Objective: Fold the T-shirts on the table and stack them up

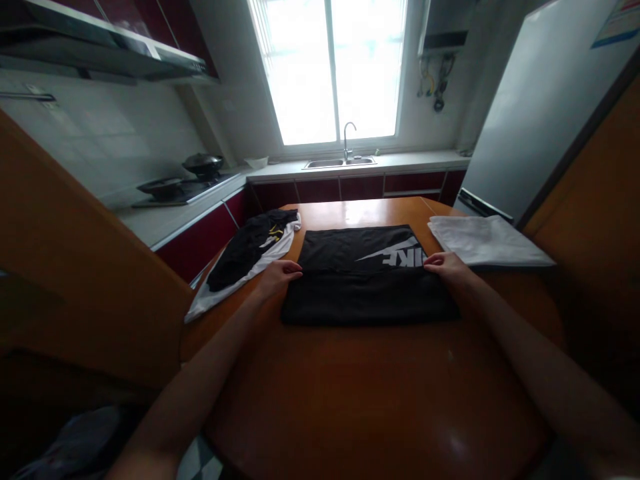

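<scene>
A black garment with a grey NIKE print lies folded into a flat rectangle on the wooden table. Its near part is doubled over toward the far side, and the print faces away from me, upside down. At the left end of the fold's edge, my left hand pinches the cloth between thumb and fingers. The opposite end of that edge is pinched by my right hand, right beside the lettering. Whether it is a shirt or another piece of clothing cannot be seen.
Left on the table lies a loose pile of black and white clothes. A folded white cloth rests at the right, over something dark. Beyond are a sink, a stove with pans and a fridge.
</scene>
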Demonstrator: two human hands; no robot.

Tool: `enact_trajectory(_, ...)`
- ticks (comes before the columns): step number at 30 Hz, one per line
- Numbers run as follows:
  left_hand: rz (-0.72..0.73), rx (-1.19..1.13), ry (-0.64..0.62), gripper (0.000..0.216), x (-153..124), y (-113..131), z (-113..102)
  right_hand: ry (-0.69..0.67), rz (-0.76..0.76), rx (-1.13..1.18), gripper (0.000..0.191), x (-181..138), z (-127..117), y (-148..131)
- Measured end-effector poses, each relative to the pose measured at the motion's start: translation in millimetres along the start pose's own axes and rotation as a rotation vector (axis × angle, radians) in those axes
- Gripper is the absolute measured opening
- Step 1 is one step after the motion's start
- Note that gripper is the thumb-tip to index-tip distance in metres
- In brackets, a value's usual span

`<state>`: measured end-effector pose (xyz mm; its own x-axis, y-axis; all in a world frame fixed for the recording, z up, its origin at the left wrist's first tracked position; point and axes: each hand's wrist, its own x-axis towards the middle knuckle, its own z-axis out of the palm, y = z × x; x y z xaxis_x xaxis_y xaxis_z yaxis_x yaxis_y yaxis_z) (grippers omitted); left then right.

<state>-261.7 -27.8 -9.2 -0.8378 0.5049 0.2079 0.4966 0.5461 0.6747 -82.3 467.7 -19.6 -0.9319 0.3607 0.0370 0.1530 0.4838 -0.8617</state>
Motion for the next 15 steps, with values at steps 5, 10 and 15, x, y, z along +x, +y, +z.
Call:
enact_trajectory(5,0.016,0.052,0.020,0.035,-2,8,5,0.083,-0.069,-0.050,0.014,2,4,7)
enact_trajectory(10,0.035,0.089,0.071,0.030,-3,12,10,0.141,-0.129,-0.033,0.016,5,6,14)
enact_trajectory(15,0.025,0.105,0.101,0.026,0,10,13,0.199,-0.169,-0.013,0.020,8,7,15)
